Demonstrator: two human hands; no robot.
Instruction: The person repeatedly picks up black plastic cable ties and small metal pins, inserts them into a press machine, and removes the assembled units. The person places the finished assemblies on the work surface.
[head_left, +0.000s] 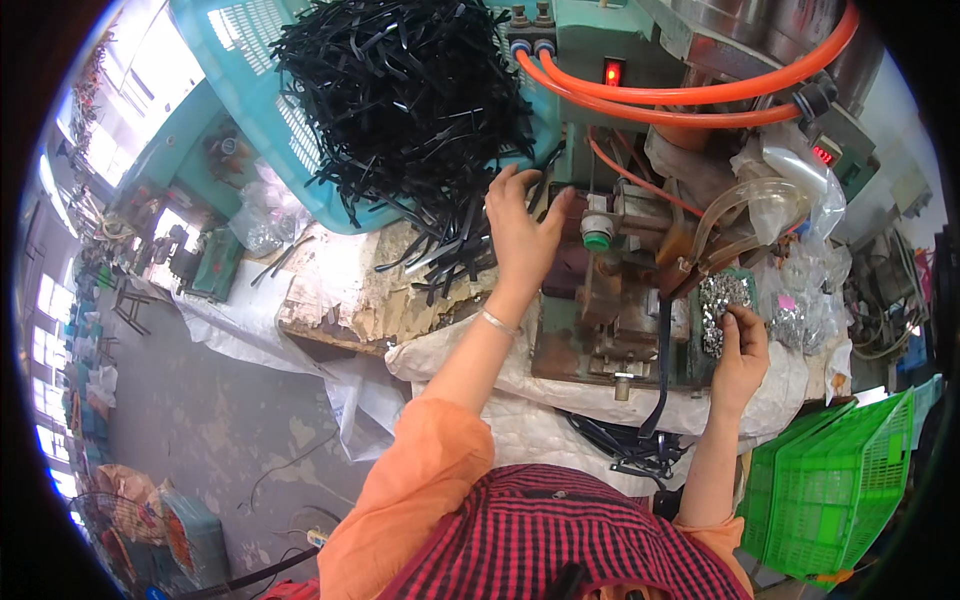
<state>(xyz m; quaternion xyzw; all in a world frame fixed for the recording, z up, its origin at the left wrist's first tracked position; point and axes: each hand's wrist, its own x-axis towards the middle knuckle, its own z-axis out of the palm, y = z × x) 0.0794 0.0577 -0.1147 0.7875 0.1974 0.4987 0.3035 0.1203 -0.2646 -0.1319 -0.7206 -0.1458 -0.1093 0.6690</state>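
Note:
My left hand is raised beside the press, thumb and fingers apart, and nothing shows in its grasp. Just beyond its fingers lie black strips, spilling from a large heap in a turquoise plastic basket. My right hand is at a green tray of small shiny metal pieces. Its thumb and index finger come close together; whether a piece is between them is too small to tell. Between my hands stands a bench press, with one black strip hanging from its front.
Orange air hoses arch over the press. Below its front edge, more black strips lie on white woven sheeting. Clear plastic bags sit right of the tray. A green plastic crate stands at lower right.

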